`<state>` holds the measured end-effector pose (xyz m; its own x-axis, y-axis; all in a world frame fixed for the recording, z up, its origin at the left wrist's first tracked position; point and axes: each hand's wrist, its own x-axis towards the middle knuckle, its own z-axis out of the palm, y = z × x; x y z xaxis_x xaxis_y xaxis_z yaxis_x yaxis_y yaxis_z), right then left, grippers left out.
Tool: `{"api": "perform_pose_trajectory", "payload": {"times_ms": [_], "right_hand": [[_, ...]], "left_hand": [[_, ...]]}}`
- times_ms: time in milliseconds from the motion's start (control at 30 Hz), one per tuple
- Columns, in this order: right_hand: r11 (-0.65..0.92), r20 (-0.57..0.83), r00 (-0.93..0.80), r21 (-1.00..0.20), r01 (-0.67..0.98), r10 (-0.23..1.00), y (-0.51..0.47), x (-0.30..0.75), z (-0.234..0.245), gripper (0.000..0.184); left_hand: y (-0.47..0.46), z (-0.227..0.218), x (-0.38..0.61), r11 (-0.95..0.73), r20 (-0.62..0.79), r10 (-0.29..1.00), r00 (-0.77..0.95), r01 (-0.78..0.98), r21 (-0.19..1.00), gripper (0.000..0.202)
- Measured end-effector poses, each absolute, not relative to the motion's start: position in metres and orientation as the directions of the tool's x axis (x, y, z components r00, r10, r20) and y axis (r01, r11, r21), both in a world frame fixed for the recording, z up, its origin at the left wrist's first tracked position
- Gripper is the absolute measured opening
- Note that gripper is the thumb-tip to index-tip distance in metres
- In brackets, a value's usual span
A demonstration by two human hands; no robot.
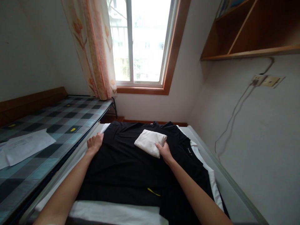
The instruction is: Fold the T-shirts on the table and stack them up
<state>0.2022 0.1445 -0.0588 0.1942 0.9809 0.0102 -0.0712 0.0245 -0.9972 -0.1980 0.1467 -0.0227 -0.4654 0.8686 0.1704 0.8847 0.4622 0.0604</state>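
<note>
A black garment [131,165] lies spread flat over a white surface in front of me. On top of it rests a small folded white cloth [150,141]. My right hand [164,151] is closed on the near right corner of that folded cloth. My left hand [95,142] rests at the black garment's far left edge, fingers curled down onto the fabric. A short yellow mark [153,192] shows on the black cloth near me.
A bed with a checked blue-and-black cover [58,120] stands on the left, with white papers [23,145] on it. A window [140,43] with a patterned curtain [93,47] is ahead. A wooden shelf [253,31] and a wall socket with cable [260,79] are on the right wall.
</note>
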Motion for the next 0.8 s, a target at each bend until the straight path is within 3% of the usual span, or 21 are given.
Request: {"api": "perform_pose_trajectory", "payload": {"times_ms": [233, 367, 533, 633, 733, 800], "right_hand": [[0.032, 0.031, 0.144, -0.999, -0.005, 0.989, 0.149, 0.164, -0.056, 0.057], [0.021, 0.020, 0.151, -1.000, -0.002, 0.988, 0.160, 0.171, -0.044, 0.054], [-0.086, -0.085, 0.009, -0.994, 0.074, 0.996, 0.188, 0.233, 0.005, 0.035], [-0.116, -0.128, -0.046, -0.971, 0.211, 0.991, 0.212, 0.273, 0.051, 0.029], [-0.030, -0.034, -0.010, -0.954, 0.298, 0.999, 0.238, 0.302, 0.095, 0.031], [0.055, 0.092, 0.118, -0.956, 0.289, 0.989, 0.253, 0.318, 0.114, 0.035]], "left_hand": [[0.125, -0.021, -0.230, 0.418, 0.224, 0.891, -0.395, 0.906, -0.070, 0.052], [0.122, -0.021, -0.234, 0.408, 0.231, 0.895, -0.383, 0.910, -0.069, 0.053], [0.127, -0.024, -0.237, 0.448, 0.200, 0.878, -0.436, 0.894, -0.022, 0.052], [0.129, -0.027, -0.241, 0.455, 0.191, 0.875, -0.445, 0.891, -0.006, 0.053], [0.131, -0.029, -0.243, 0.458, 0.182, 0.874, -0.451, 0.889, 0.007, 0.054], [0.131, -0.029, -0.244, 0.461, 0.176, 0.873, -0.456, 0.887, 0.013, 0.054]]}}
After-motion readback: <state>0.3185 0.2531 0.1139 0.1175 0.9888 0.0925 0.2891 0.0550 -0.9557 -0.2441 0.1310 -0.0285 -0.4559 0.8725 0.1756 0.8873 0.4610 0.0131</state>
